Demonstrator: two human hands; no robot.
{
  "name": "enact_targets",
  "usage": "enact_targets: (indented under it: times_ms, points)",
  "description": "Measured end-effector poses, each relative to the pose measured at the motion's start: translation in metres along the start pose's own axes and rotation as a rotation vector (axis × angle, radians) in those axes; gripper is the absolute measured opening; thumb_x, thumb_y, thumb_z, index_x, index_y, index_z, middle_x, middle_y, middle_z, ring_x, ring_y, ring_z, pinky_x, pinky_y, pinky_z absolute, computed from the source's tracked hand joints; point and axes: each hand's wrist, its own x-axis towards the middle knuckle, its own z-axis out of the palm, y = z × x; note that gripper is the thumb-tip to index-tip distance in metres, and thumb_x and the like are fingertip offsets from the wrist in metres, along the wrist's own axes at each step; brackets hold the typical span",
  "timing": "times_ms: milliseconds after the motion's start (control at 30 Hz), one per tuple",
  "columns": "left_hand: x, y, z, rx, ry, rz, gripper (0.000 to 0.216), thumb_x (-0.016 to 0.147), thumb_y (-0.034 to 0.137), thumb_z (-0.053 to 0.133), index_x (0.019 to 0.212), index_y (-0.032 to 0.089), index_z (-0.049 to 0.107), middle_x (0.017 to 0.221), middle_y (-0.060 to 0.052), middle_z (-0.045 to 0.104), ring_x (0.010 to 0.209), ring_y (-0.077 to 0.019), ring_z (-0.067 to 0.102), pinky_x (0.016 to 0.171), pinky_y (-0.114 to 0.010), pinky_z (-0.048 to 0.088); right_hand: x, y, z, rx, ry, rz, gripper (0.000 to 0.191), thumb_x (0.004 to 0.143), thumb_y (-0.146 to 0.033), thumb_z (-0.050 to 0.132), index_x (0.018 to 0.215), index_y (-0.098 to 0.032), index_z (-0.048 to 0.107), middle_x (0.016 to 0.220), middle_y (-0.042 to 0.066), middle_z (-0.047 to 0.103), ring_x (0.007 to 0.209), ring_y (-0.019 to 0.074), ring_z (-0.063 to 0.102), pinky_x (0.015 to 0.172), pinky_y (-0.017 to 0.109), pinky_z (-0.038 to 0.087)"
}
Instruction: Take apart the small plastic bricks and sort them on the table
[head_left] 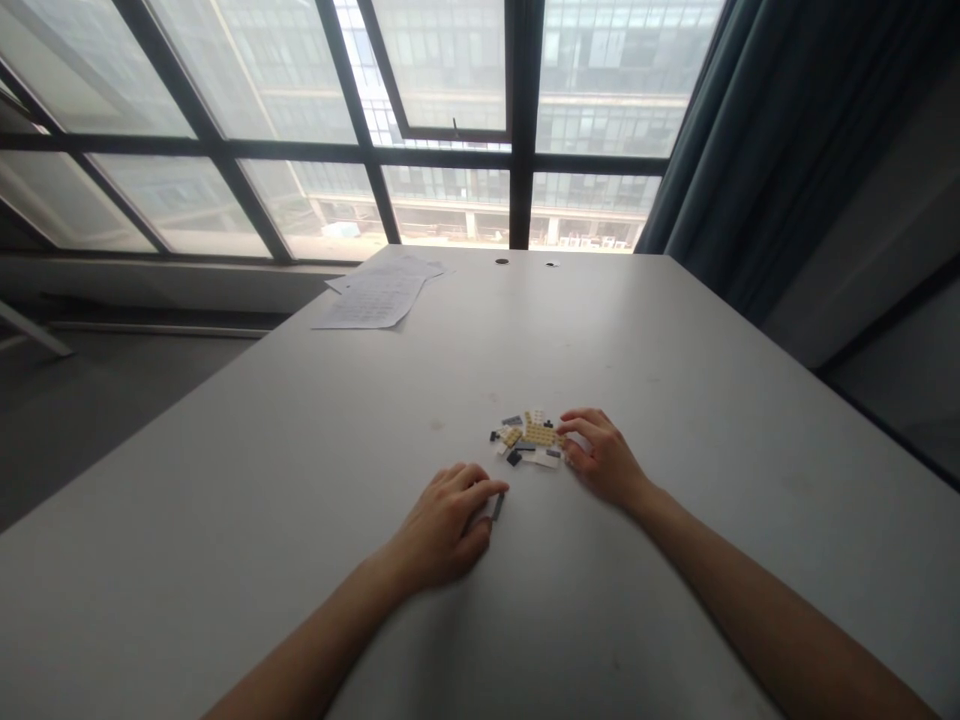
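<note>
A small heap of toy building bricks (540,434) lies on the white table, with tan, white, grey and black pieces mixed together. Just in front of it, to the left, my left hand (450,520) rests on the tabletop, thumb and index finger closed around a narrow grey building brick (499,507). The palm hides part of whatever lies under it. My right hand (606,460) is at the heap's right edge, its fingers curved and apart, the fingertips touching or very near the tan pieces there. No brick shows clearly within that hand.
Printed paper sheets (382,295) lie at the table's far left. Two small round cable holes sit near the far edge, one of them a dark hole (502,261). Beyond the white table (300,480) are large windows (450,200), with a dark curtain (720,150) on the right.
</note>
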Motion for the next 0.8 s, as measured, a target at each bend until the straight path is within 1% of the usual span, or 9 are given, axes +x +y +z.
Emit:
enact_targets:
  times_ms: [133,233,433,667,800]
  points:
    - [0.0,0.0,-0.002,0.012,0.003,-0.014,0.036,0.078,0.021,0.057,0.114,0.024,0.063,0.102,-0.007,0.061,0.097,-0.0228,0.054,0.09,-0.038,0.042,0.005,-0.009,0.002,-0.033,-0.074,0.005,0.017,0.081,-0.015,0.057,0.093,-0.021,0.069,0.108,0.008,0.064,0.104,0.0231,0.055,0.094,0.042,0.044]
    - [0.001,-0.002,-0.001,0.022,0.004,-0.011,0.032,0.08,0.021,0.056,0.111,0.025,0.063,0.101,-0.006,0.061,0.096,-0.0222,0.055,0.09,-0.037,0.042,0.01,-0.018,0.006,-0.062,-0.143,-0.016,0.015,0.08,-0.016,0.062,0.093,-0.02,0.069,0.108,0.007,0.064,0.105,0.0231,0.054,0.094,0.041,0.043]
    - [0.001,-0.004,0.002,0.021,0.039,-0.035,0.028,0.082,0.025,0.059,0.109,0.025,0.065,0.099,-0.006,0.061,0.094,-0.0213,0.055,0.087,-0.035,0.044,0.021,-0.03,0.02,-0.137,-0.205,-0.053,0.015,0.079,-0.017,0.067,0.093,-0.022,0.07,0.109,0.006,0.065,0.106,0.0227,0.053,0.094,0.04,0.041]
    - [0.001,-0.003,0.002,0.012,0.048,-0.035,0.028,0.084,0.027,0.058,0.111,0.024,0.063,0.1,-0.007,0.061,0.094,-0.0218,0.054,0.088,-0.037,0.043,0.027,-0.038,0.025,-0.216,-0.234,-0.103,0.009,0.086,-0.016,0.06,0.09,-0.02,0.069,0.101,0.007,0.066,0.104,0.0226,0.054,0.093,0.039,0.039]
    - [0.0,-0.004,0.003,0.006,0.053,-0.032,0.03,0.084,0.026,0.058,0.114,0.024,0.061,0.103,-0.007,0.06,0.096,-0.0223,0.054,0.09,-0.038,0.043,0.024,-0.037,0.022,-0.178,-0.204,-0.06,0.012,0.088,-0.014,0.056,0.09,-0.019,0.067,0.101,0.006,0.065,0.102,0.0217,0.055,0.092,0.038,0.04]
